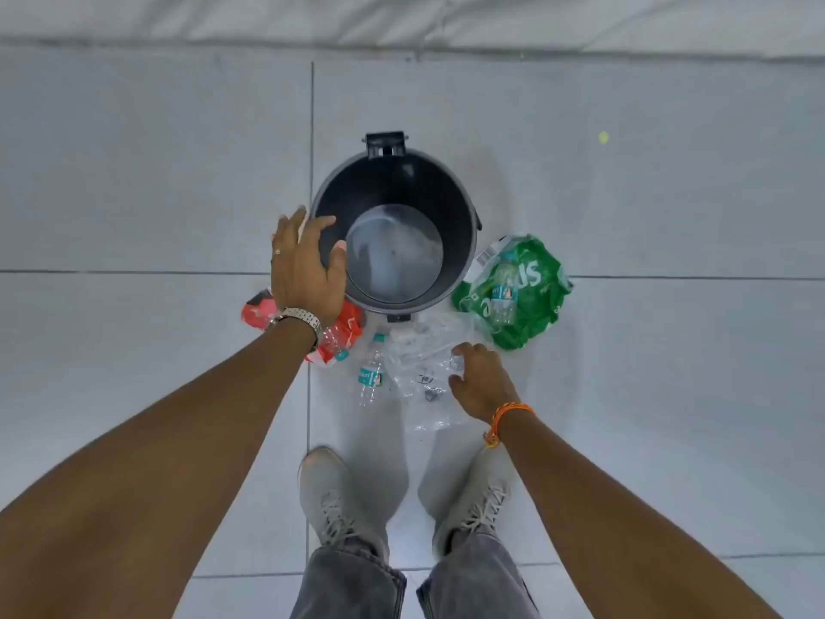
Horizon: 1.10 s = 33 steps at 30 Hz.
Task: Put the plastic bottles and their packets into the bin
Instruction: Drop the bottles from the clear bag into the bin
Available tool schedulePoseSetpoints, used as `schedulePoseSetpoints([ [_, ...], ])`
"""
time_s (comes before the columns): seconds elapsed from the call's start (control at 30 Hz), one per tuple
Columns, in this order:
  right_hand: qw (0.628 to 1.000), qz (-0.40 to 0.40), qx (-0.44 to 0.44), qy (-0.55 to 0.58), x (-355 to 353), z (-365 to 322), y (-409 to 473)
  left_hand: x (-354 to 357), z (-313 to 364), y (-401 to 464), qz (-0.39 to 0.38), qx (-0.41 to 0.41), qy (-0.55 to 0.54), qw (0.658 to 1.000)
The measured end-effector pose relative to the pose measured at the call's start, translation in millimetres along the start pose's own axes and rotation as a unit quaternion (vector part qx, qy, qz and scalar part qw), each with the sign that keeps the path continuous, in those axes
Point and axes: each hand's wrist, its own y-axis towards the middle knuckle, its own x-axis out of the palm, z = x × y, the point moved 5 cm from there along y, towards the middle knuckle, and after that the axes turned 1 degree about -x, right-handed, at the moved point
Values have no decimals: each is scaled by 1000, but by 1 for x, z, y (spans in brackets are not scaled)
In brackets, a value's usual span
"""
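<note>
A black round bin (460, 207) stands open on the tiled floor, nothing visible inside it. My left hand (306, 265) hangs with fingers spread over the bin's left rim, holding nothing. Under that wrist lies a red packet (350, 326) with a small bottle (334, 344) on it. A clear water bottle (371, 373) with a teal label lies on the floor in front of the bin. My right hand (480, 379) is down on a crumpled clear plastic packet (417, 364), fingers curled at its edge. A green packet (531, 292) with a bottle (504, 297) on it lies right of the bin.
My two grey shoes (330, 498) stand just behind the litter. A white wall base (402, 20) runs along the far side. A small yellow speck (603, 137) lies on the floor to the far right.
</note>
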Motion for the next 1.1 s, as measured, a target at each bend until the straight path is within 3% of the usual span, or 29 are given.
schedulePoseSetpoints([
  [0.27,993,-42,-43,101,101,-53,45,41,-44,8,21,20,14,999],
  [0.63,968,51,108,221,164,-92,81,54,-54,10,69,40,-43,996],
  [0.87,912,30,211,350,113,-77,33,49,-53,9,46,40,-25,998],
  [1.0,889,66,191,411,22,-54,-37,47,-50,8,36,36,-23,998],
  [1.1,867,106,124,471,-48,-51,-62,46,-48,7,37,35,-26,998],
])
